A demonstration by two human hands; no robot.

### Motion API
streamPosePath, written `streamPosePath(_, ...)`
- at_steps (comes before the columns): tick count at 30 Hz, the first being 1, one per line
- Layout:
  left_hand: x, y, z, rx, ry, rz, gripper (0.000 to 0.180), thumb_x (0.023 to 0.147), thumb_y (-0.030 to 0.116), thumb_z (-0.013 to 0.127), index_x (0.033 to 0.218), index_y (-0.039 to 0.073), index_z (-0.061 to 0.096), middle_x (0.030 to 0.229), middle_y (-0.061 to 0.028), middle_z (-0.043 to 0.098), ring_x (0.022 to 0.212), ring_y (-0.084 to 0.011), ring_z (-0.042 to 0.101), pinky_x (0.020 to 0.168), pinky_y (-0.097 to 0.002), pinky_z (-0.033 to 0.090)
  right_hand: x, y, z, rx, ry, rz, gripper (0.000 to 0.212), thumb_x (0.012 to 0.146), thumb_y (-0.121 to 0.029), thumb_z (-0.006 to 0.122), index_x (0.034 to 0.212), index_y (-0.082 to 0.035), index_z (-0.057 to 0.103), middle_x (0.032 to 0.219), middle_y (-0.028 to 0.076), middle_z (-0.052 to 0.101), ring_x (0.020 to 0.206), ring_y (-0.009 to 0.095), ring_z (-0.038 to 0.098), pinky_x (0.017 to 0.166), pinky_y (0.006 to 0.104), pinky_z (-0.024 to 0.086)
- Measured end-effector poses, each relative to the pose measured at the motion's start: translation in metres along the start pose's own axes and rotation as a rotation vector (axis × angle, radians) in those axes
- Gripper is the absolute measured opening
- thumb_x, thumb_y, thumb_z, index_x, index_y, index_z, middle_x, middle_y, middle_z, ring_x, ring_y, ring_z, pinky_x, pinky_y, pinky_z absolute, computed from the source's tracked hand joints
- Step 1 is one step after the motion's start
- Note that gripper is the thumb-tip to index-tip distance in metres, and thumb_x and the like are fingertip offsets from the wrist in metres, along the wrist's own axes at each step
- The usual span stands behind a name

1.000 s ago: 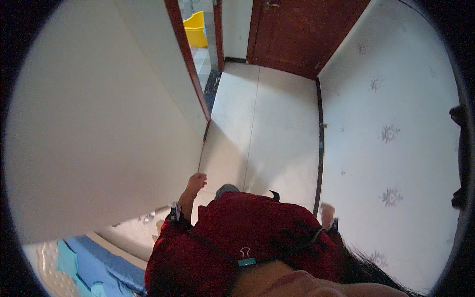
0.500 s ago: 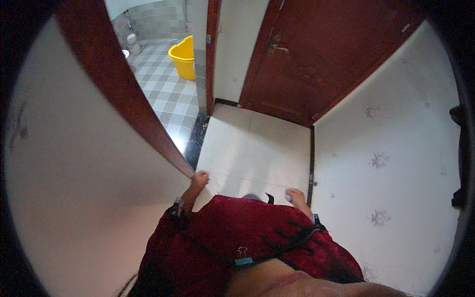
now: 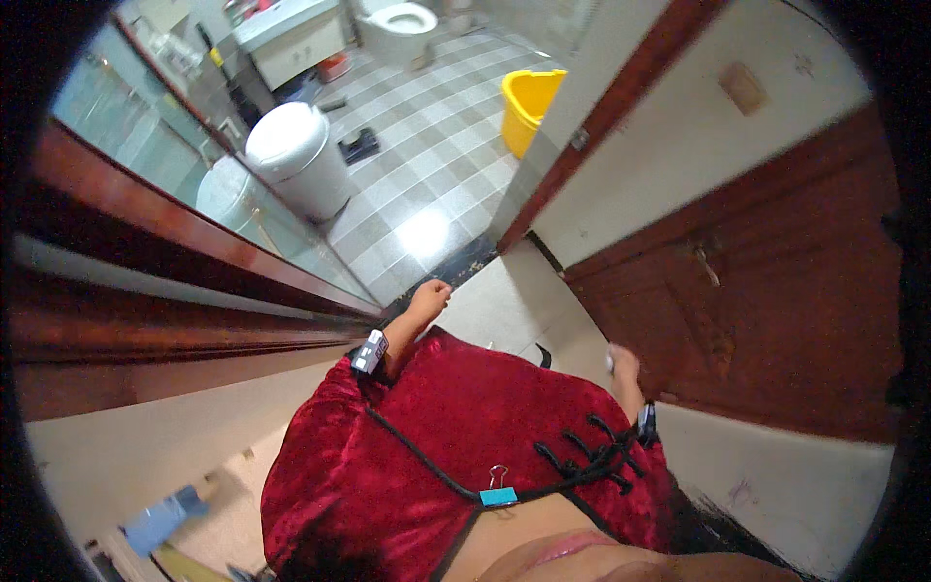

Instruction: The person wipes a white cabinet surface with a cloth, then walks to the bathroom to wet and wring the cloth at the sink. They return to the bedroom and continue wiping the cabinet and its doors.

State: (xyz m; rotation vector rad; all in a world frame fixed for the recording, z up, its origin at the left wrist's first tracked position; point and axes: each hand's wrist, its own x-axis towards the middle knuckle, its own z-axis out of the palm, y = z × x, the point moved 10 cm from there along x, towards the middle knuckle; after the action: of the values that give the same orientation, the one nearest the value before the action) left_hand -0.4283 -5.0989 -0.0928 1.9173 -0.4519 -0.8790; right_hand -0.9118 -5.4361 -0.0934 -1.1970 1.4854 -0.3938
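Observation:
My left hand [image 3: 430, 301] hangs in front of the dark door sill, its fingers curled closed, and nothing shows in them. Lower down on the right, my right hand [image 3: 626, 371] is slightly blurred and closed. A small white object [image 3: 610, 360] shows at its fingers, too small to name. Each wrist carries a strapped device, the left one [image 3: 369, 352] seen more clearly. Neither hand touches the doorframe or the brown door [image 3: 766, 291] on the right.
Ahead lies a tiled bathroom behind a dark sill [image 3: 456, 267], with a lidded white bin [image 3: 301, 160], a yellow tub [image 3: 524, 116], a toilet [image 3: 400, 24] and a washbasin cabinet [image 3: 291, 44]. A brown doorframe [image 3: 611, 116] stands right of the opening; a glass panel [image 3: 184, 145] is on the left.
My view has turned left toward the bathroom, so the bin, toilet and basin now show. The brown door sits further right and lower. Both hands stay closed.

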Motion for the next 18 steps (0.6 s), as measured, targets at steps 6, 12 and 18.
streamPosePath(6, 0.07, -0.001, -0.025, -0.149, 0.095, -0.133, 0.023, 0.094, 0.024, 0.059, 0.092, 0.002, 0.065, 0.075, -0.0027, 0.063, 0.067, -0.0127, 0.059, 0.06, -0.0298, 0.048, 0.027, -0.258, 0.285, -0.116, -0.603, -0.24, 0.025, 0.087, -0.022, 0.07, 0.104, -0.003, 0.071, 0.087, -0.001, 0.067, 0.073, 0.008, 0.057, 0.062, 0.0257, 0.045)
streamPosePath(12, 0.188, 0.033, -0.089, -0.116, 0.236, -0.118, 0.027, 0.089, 0.027, 0.06, 0.094, 0.001, 0.067, 0.081, -0.0122, 0.069, 0.07, -0.0216, 0.066, 0.067, -0.0374, 0.052, 0.033, -0.401, 0.544, -0.074, -0.895, -0.266, 0.02, 0.089, -0.02, 0.069, 0.103, -0.005, 0.07, 0.086, -0.002, 0.066, 0.073, 0.009, 0.057, 0.065, 0.0257, 0.046)
streamPosePath(18, 0.322, 0.067, -0.194, -0.224, 0.183, -0.222, 0.024, 0.093, 0.025, 0.059, 0.105, 0.004, 0.064, 0.091, -0.0067, 0.066, 0.076, -0.0168, 0.063, 0.066, -0.0303, 0.05, 0.14, -0.547, 0.687, -0.113, -0.762, -0.373, 0.016, 0.088, -0.019, 0.068, 0.098, -0.007, 0.071, 0.085, -0.002, 0.066, 0.071, 0.008, 0.055, 0.063, 0.0245, 0.043)
